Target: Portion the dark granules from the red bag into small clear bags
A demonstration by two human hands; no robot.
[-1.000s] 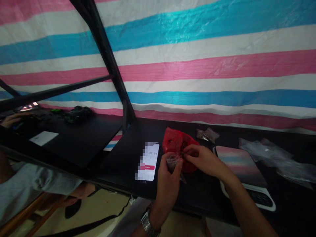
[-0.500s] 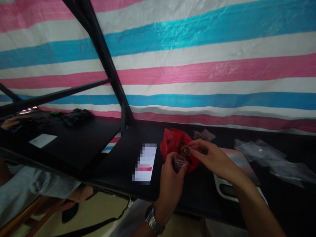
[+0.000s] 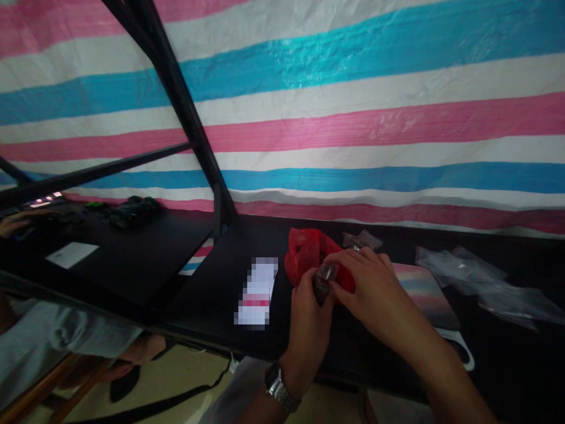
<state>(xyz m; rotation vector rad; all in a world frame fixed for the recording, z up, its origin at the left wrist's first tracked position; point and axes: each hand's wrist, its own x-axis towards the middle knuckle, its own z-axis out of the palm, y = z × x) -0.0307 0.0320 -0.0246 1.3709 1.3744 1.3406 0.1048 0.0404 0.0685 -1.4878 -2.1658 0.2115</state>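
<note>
The black table (image 3: 212, 288) spans beneath the red bag (image 3: 303, 256); loose clear bags (image 3: 461, 271) lie well right of it; your right hand (image 3: 373, 288) and left hand (image 3: 309, 318) meet at its near side; a phone (image 3: 256, 294) lies left of it; just before it, your left fingers close round a small clear pouch (image 3: 322, 290); your right fingers bend at its top, their grip unclear.

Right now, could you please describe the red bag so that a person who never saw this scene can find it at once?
Below the striped sheet, look at the black table. Just right of the phone, beyond the left hand, sits a crumpled red plastic bag. Its strong red colour sets it apart from the clear bags farther right.
</note>
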